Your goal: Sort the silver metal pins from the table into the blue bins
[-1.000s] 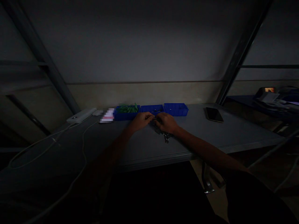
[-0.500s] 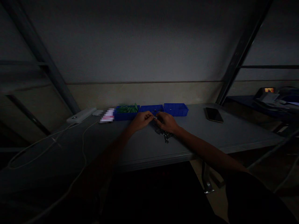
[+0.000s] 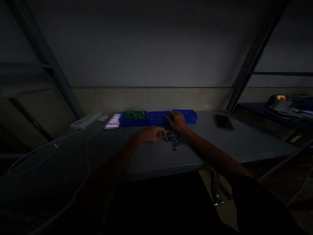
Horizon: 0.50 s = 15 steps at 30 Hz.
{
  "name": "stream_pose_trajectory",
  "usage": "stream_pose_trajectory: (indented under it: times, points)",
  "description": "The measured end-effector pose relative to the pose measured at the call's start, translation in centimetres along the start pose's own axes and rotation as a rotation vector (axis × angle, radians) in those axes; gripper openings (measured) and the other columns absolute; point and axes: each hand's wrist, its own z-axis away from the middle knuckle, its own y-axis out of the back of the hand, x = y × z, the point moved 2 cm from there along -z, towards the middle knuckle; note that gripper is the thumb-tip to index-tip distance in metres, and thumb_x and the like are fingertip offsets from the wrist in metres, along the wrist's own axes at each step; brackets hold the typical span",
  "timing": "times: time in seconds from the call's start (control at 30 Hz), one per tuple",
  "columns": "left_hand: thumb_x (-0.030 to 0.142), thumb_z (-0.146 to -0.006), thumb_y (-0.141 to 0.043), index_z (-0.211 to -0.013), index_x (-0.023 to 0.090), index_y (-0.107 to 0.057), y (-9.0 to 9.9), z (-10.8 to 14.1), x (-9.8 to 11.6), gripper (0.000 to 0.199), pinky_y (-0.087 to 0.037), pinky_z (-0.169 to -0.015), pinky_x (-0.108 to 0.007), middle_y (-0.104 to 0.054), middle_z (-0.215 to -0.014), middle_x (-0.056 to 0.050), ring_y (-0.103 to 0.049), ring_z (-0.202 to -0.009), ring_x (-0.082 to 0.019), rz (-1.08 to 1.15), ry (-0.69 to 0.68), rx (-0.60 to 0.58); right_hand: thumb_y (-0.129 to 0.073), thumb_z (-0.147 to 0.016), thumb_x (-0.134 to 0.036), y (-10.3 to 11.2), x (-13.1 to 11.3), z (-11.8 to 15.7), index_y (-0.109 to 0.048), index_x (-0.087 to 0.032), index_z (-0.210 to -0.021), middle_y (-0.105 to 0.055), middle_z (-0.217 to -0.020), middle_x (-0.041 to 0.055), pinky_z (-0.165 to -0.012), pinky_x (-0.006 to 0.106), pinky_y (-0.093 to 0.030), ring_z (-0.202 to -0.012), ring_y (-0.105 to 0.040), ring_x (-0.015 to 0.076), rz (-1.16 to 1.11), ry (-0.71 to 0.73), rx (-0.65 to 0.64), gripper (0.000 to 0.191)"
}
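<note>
My left hand [image 3: 153, 134] is closed, low over the table, with its fingertips at the left edge of a pile of small shiny metal pieces [image 3: 177, 138]. Whatever it pinches is too dark to name. My right hand [image 3: 178, 121] is held higher, its curled fingertips over the right end of the middle blue bin [image 3: 156, 122]. A small light-coloured piece shows by those fingertips, its kind unclear. A few small metal items lie inside that bin.
A left blue bin [image 3: 133, 122] holds green pieces; a right blue bin [image 3: 192, 119] stands beside the middle one. A phone [image 3: 224, 122] lies to the right. Leftward are a pink-and-white card [image 3: 112, 123], a white power strip [image 3: 85, 120] and loose cables [image 3: 87, 147].
My hands were together above the metal pile and have parted. The right hand moved up and right to the middle bin; the left moved down beside the pile, which shows more now.
</note>
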Motion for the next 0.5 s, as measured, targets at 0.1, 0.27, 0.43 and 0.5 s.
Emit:
stream_pose_trajectory:
  times: [0.1,0.27,0.43,0.5]
  points:
    - [0.017,-0.066,-0.057,-0.090,0.018,-0.062,-0.3,0.1,0.1,0.024,-0.033,-0.050,-0.019,-0.052,-0.058,0.005,-0.046,-0.051,-0.009,0.036,-0.011,-0.068,-0.048,-0.086,-0.036,-0.3,0.7,-0.4,-0.063,-0.016,-0.092,-0.060,-0.099,0.0129,-0.082,0.038,-0.035,-0.096,-0.048,0.0254,0.056,-0.033,-0.017,0.026]
    - [0.027,-0.068,-0.061,-0.083,0.019,-0.063,-0.5,0.1,-0.1,0.017,-0.031,-0.051,-0.020,-0.051,-0.056,0.005,-0.046,-0.051,-0.009,0.013,0.030,-0.042,-0.049,-0.085,-0.041,-0.6,1.0,-1.4,-0.066,-0.017,-0.090,-0.059,-0.100,0.0131,-0.082,0.042,-0.033,-0.100,-0.044,0.0279,0.049,-0.113,-0.019,0.029]
    - [0.031,-0.071,-0.060,-0.081,0.017,-0.062,-0.5,0.1,-0.1,0.017,-0.034,-0.053,-0.021,-0.055,-0.058,0.004,-0.049,-0.053,-0.010,-0.042,0.050,-0.039,-0.043,-0.087,-0.048,-1.6,-0.2,-1.8,-0.067,-0.017,-0.087,-0.059,-0.097,0.0130,-0.081,0.043,-0.033,-0.100,-0.043,0.0277,0.002,-0.094,-0.014,0.040]
    - [0.030,-0.071,-0.059,-0.079,0.017,-0.062,-0.2,0.1,-0.2,0.016,-0.035,-0.054,-0.021,-0.057,-0.060,0.002,-0.050,-0.054,-0.011,-0.048,0.066,-0.003,-0.041,-0.088,-0.048,-1.6,-0.9,-1.4,-0.067,-0.018,-0.087,-0.060,-0.097,0.0123,-0.082,0.043,-0.032,-0.100,-0.043,0.0272,-0.015,-0.078,-0.014,0.040]
